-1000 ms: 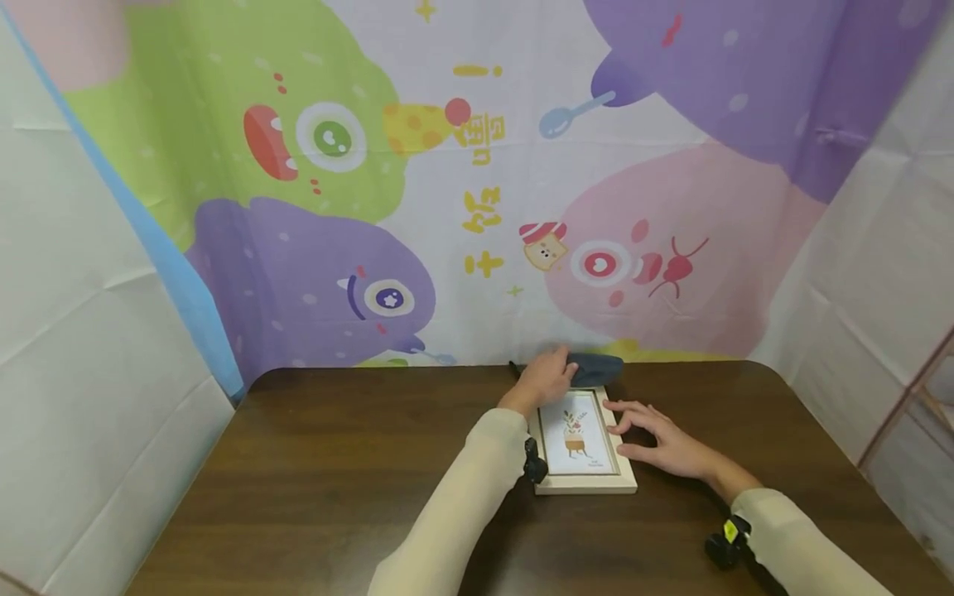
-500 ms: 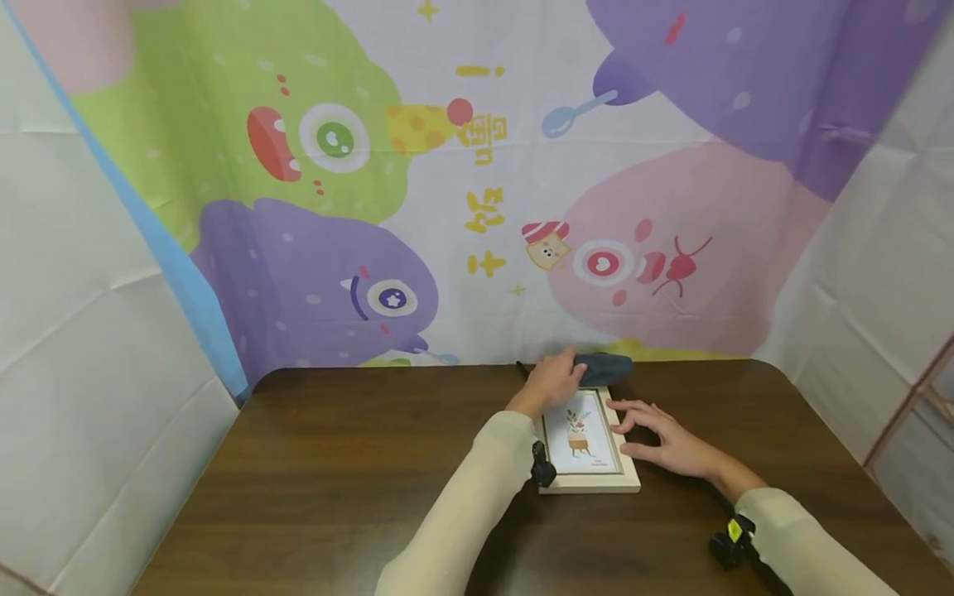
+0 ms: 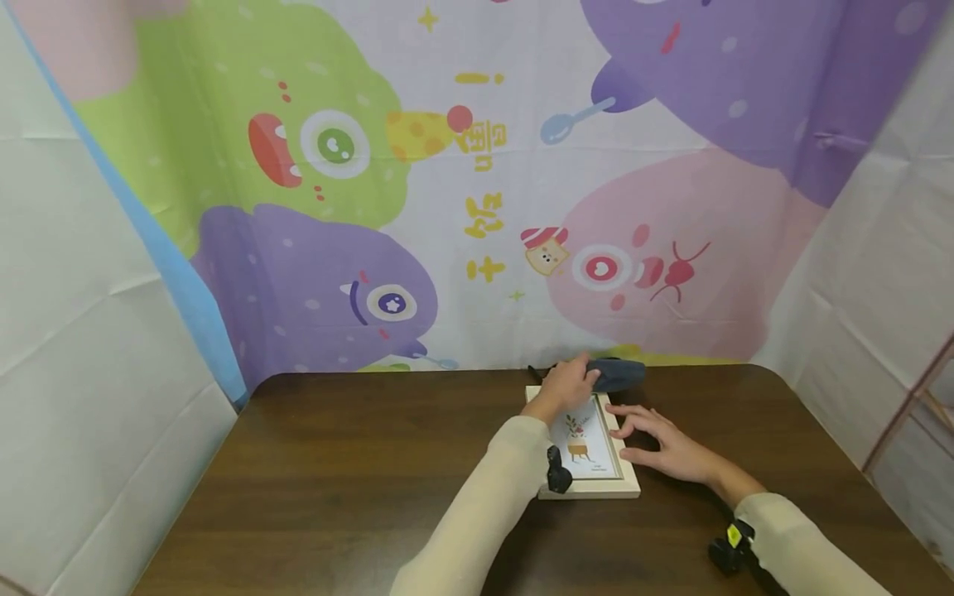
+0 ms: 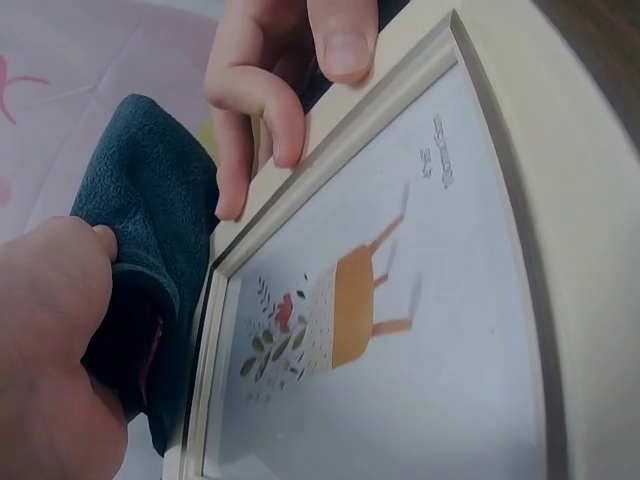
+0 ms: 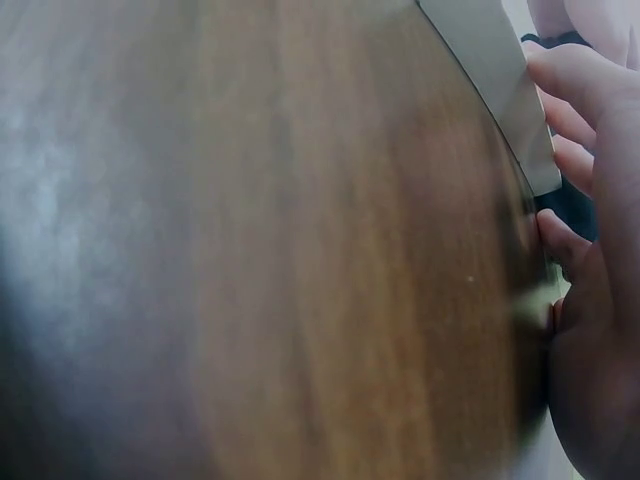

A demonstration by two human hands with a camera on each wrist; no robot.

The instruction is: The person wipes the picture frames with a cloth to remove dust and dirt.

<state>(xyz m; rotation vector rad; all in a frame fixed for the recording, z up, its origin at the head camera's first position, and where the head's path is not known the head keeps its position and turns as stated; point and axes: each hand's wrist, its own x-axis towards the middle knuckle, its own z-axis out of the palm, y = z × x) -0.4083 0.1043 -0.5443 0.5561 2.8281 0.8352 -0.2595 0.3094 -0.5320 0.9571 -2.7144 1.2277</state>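
Note:
A picture frame point(image 3: 629, 482) with a pale wooden border lies face up on the table, showing a drawing of a potted plant. At its far edge my left hand point(image 3: 568, 386) grips a dark blue-green cloth point(image 3: 620, 375), bunched and fuzzy in the left wrist view. My right hand point(image 3: 676, 451) is at the frame's right side, its fingertips touching the border. In the left wrist view, the right thumb and fingers point(image 4: 281, 125) rest on the border with bent joints. The right wrist view catches the frame's side point(image 5: 505, 90) beside that hand.
The dark brown wooden table point(image 3: 358, 480) meets a cartoon-print curtain point(image 3: 477, 331) just behind the cloth. Pale fabric walls point(image 3: 97, 331) stand left and right. A black camera is strapped to each wrist.
My left hand has slid to the right along the frame's far edge with the cloth, uncovering the far left corner. The right hand and the frame stay nearly in place.

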